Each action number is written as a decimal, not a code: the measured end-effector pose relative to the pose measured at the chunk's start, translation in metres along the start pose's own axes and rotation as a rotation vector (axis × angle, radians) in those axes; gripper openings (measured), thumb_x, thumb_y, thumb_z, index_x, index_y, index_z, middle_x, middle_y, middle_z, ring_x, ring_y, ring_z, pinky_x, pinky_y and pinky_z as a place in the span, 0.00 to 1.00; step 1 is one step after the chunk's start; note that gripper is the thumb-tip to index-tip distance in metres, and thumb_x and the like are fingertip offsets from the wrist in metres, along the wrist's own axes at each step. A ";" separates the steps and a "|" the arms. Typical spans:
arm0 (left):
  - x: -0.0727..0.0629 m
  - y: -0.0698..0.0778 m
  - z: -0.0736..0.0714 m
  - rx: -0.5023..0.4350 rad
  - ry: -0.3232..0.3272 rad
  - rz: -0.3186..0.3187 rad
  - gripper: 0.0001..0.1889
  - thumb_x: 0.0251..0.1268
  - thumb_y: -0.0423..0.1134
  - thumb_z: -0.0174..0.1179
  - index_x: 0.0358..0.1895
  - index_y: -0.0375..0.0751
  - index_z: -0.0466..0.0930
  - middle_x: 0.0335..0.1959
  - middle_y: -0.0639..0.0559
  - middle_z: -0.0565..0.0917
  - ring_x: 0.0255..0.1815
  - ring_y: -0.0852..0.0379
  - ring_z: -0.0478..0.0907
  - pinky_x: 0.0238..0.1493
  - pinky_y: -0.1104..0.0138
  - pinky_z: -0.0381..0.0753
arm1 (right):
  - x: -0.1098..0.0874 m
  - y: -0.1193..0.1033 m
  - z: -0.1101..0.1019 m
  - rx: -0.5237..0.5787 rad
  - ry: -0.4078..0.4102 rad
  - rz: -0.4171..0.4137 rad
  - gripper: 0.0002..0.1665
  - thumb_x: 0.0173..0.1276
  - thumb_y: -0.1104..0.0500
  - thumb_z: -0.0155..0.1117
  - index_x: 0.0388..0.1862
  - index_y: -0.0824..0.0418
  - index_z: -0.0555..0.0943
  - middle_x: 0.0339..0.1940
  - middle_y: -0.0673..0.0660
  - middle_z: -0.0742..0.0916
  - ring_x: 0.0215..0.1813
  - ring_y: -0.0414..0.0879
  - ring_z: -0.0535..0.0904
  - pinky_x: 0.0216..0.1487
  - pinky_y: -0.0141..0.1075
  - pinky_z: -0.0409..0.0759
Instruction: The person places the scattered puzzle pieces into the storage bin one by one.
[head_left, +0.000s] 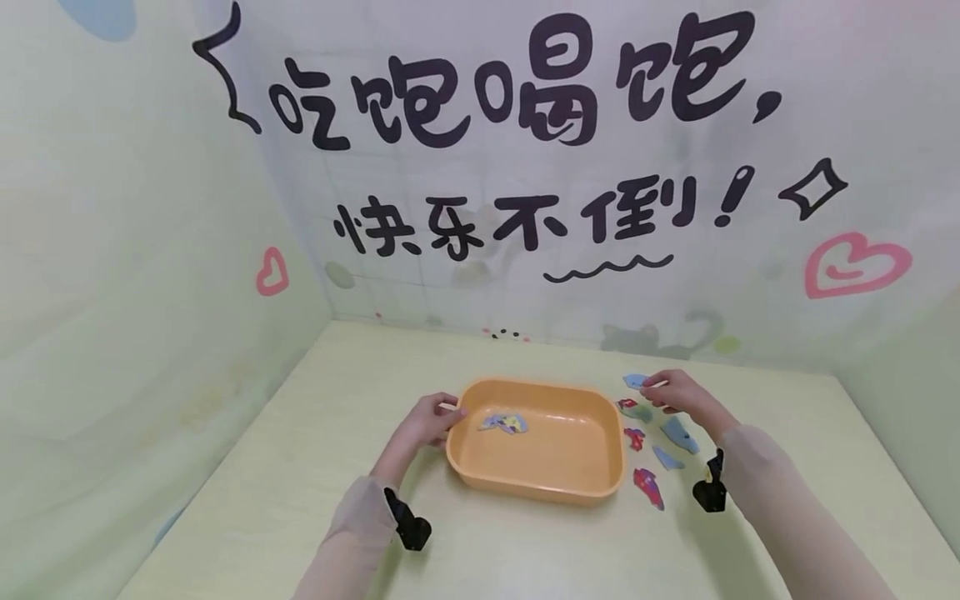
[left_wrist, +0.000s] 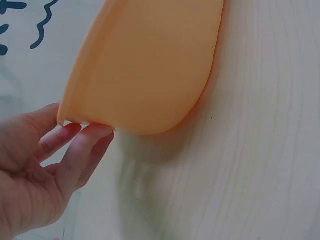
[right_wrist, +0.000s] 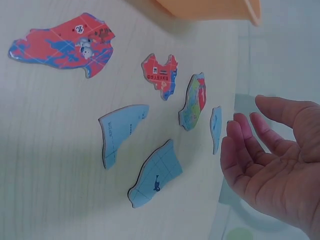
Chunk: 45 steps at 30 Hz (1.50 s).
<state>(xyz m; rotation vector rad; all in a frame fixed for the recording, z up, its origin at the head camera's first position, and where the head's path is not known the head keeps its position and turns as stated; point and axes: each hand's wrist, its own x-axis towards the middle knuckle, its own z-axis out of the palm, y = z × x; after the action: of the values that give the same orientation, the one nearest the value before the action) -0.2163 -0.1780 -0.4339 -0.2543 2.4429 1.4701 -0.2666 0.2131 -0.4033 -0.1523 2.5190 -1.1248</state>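
My left hand (head_left: pixel 429 420) grips the left rim of an orange plastic tray (head_left: pixel 525 490); in the left wrist view the thumb goes over the edge and the fingers curl against the outer wall. Light blue and yellow puzzle pieces (head_left: pixel 504 422) lie inside the tray. To the right, my right hand (head_left: pixel 681 392) is beside the farthest puzzle piece (head_left: pixel 634 381), a small blue one. Seen from the right wrist, its fingers are loosely bent with nothing between them, apart from that blue piece.
Several flat map-like pieces lie right of the tray: a large red and blue piece (right_wrist: pixel 62 45), a smaller red piece (right_wrist: pixel 160 75), a green and red piece (right_wrist: pixel 192 102), and two blue pieces, one a curved wedge (right_wrist: pixel 120 127). A printed cloth wall (head_left: pixel 480 292) stands behind the table.
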 end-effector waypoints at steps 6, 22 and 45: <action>-0.004 -0.004 0.002 0.011 -0.004 -0.003 0.19 0.63 0.41 0.56 0.55 0.37 0.71 0.42 0.40 0.77 0.29 0.56 0.77 0.21 0.70 0.80 | 0.001 0.014 0.004 -0.018 0.007 0.034 0.27 0.68 0.59 0.52 0.56 0.79 0.65 0.37 0.66 0.79 0.35 0.50 0.74 0.37 0.38 0.79; -0.009 -0.005 0.006 -0.008 -0.015 0.021 0.19 0.63 0.40 0.56 0.54 0.36 0.70 0.42 0.40 0.77 0.30 0.56 0.78 0.20 0.69 0.81 | 0.024 0.035 0.007 -0.140 0.091 0.095 0.30 0.62 0.57 0.58 0.54 0.79 0.63 0.54 0.77 0.70 0.53 0.67 0.69 0.54 0.54 0.72; -0.002 -0.004 -0.001 0.019 0.001 0.028 0.19 0.62 0.41 0.58 0.54 0.36 0.71 0.44 0.39 0.77 0.29 0.56 0.78 0.21 0.68 0.81 | 0.057 0.032 0.013 -0.287 0.129 0.034 0.23 0.61 0.56 0.62 0.44 0.76 0.73 0.42 0.71 0.79 0.42 0.59 0.75 0.45 0.50 0.77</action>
<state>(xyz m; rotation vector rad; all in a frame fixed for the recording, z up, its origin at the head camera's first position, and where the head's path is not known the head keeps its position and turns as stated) -0.2136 -0.1806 -0.4366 -0.2185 2.4694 1.4578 -0.3123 0.2117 -0.4519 -0.1149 2.7776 -0.7771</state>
